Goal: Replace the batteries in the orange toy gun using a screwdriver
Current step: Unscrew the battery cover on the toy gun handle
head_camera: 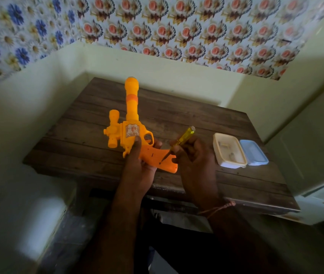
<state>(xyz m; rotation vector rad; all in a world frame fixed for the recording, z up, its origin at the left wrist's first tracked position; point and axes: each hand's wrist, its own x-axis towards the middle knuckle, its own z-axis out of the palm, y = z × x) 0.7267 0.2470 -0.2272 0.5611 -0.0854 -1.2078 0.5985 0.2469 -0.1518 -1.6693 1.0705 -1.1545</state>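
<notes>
Head view, looking down at a dark wooden counter [98,123] set against a cream wall with flowered paper above. At left of centre, the left hand [137,165] grips the orange toy gun [129,131] around its body near the trigger, thumb on the side, holding it just over the counter with the barrel pointing away and the grip toward the right. The right hand [194,161] pinches a yellow-handled screwdriver [180,142], its tip resting on the gun's grip, apparently at a screw of the battery cover. The cover looks still on, so this seems the unscrewing step. Next the tip must stay seated and turn while the left hand steadies the gun. Further right, on the counter, sit an open cream container [229,150] holding small pieces and, touching it, a blue lid [254,153].
</notes>
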